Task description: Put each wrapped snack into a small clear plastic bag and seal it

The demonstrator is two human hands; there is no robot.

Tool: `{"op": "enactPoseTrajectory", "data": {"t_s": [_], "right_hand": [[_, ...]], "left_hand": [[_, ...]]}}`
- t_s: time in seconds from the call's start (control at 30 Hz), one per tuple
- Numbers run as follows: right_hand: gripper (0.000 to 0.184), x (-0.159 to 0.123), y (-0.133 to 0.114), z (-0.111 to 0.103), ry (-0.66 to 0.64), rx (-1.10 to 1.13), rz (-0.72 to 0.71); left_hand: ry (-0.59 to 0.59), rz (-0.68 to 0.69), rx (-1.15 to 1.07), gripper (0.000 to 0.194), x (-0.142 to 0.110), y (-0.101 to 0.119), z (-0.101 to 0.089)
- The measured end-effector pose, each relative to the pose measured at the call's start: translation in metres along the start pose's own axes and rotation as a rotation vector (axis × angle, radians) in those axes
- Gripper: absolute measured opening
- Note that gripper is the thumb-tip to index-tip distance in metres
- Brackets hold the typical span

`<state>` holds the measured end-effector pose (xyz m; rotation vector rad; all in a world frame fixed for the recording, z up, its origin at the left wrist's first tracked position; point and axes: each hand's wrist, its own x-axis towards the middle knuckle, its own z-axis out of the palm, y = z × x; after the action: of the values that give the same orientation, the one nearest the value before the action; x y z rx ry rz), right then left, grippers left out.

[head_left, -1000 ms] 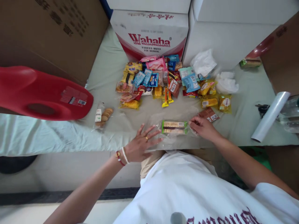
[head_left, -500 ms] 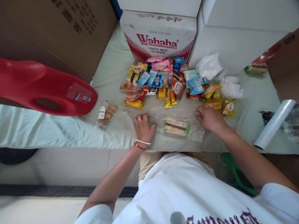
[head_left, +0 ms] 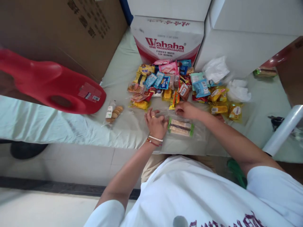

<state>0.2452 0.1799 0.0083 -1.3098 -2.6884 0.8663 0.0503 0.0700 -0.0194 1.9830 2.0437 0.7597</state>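
A snack bar in clear wrapping with green ends (head_left: 181, 127) lies on a sheet of clear plastic film (head_left: 201, 132) at the table's front. My left hand (head_left: 156, 123), with a ring and bracelets, rests just left of the bar on the film, its fingers bent but apart. Behind the bar, my right hand (head_left: 187, 110) has its fingertips pinched together at the film's far part; the fingertips are partly hidden. A yellow-orange stick packet (head_left: 174, 100) lies right beside those fingertips. The bar itself is in neither hand.
Several colourful snack packets (head_left: 153, 82) are heaped behind my hands, with yellow packets (head_left: 219, 108) to the right. Bagged round biscuits (head_left: 115, 112) and a red plastic bottle (head_left: 78, 94) stand left. A Wahaba-style carton (head_left: 168, 37) is behind; a film roll (head_left: 284, 130) lies right.
My right hand has moved left from the film's right side to behind the snack bar. My left hand has shifted slightly closer to the bar. The camera view has shifted a little.
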Motion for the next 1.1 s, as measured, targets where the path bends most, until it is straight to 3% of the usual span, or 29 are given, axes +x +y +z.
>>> {"op": "enactPoseTrajectory", "data": {"t_s": [0.07, 0.2, 0.27, 0.37, 0.5, 0.63, 0.73, 0.83, 1.0, 1.1], "right_hand": [[0.017, -0.009, -0.005, -0.001, 0.041, -0.017, -0.001], [0.026, -0.039, -0.030, 0.004, 0.077, -0.162, -0.045], [0.030, -0.058, -0.042, 0.013, 0.006, -0.271, -0.127], [0.039, -0.084, -0.051, 0.030, -0.122, -0.376, -0.265], [0.058, -0.105, -0.049, 0.044, -0.104, -0.427, -0.286], [0.059, -0.117, -0.052, 0.049, -0.033, -0.434, -0.263], [0.058, -0.122, -0.060, 0.052, -0.006, -0.422, -0.242], [0.058, -0.124, -0.064, 0.055, -0.004, -0.411, -0.237], [0.044, -0.127, -0.057, 0.064, 0.051, -0.351, -0.226], [0.033, -0.131, -0.048, 0.069, 0.092, -0.315, -0.240]], "left_hand": [[0.004, -0.068, -0.027, 0.015, 0.001, -0.006, 0.010], [0.020, -0.134, -0.076, 0.082, 0.001, -0.016, 0.017], [-0.030, -0.144, -0.071, 0.093, 0.004, -0.017, 0.014], [-0.152, -0.143, -0.093, 0.073, 0.015, -0.022, 0.007], [-0.294, -0.058, -0.284, 0.025, 0.027, -0.042, -0.008], [-0.320, 0.002, -0.569, 0.025, 0.023, -0.054, -0.029], [-0.287, -0.056, -0.748, 0.025, 0.011, -0.040, -0.040], [-0.315, -0.092, -0.792, 0.022, -0.001, -0.005, -0.042], [-0.486, -0.039, -0.602, 0.024, -0.015, 0.056, -0.037], [-0.518, 0.100, -0.549, 0.030, -0.020, 0.068, -0.040]]}}
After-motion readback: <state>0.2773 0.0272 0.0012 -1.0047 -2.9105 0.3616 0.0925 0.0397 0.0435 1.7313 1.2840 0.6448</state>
